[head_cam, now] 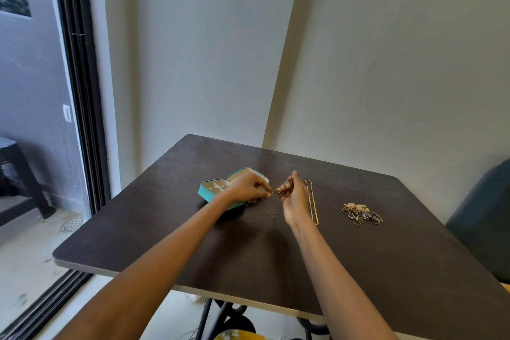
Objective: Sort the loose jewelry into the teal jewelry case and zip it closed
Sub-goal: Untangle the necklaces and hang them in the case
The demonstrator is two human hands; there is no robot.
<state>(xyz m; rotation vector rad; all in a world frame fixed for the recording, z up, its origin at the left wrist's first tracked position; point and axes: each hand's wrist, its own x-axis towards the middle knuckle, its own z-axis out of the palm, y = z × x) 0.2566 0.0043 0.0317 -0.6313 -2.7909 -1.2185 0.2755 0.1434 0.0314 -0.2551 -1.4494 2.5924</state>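
- A sliding glass door [80, 107] is standing at 9 o'clock, off the left edge of the dark worktop [248, 257].
- The teal jewelry case [218, 190] is lying open on the worktop at about 10 o'clock from its middle, its divided pale compartments showing; which compartments hold anything cannot be told.
- The left hand [245, 188] is hovering over the case's right part, its grip narrowed to a pinch on a small jewelry piece [271, 193], too tiny to identify.
- Small dark bits [271, 216] are lying on the worktop at 6 o'clock from that pinch.
- The right hand [294, 196] is facing the left, palm up, fingers curled around a small ring-like piece [279, 190].
- A gold chain [313, 203] is lying stretched out just beside the right hand, at its 3 o'clock.
- A heap of loose rings and earrings [362, 214] is sitting well apart from the case, at 3 o'clock.
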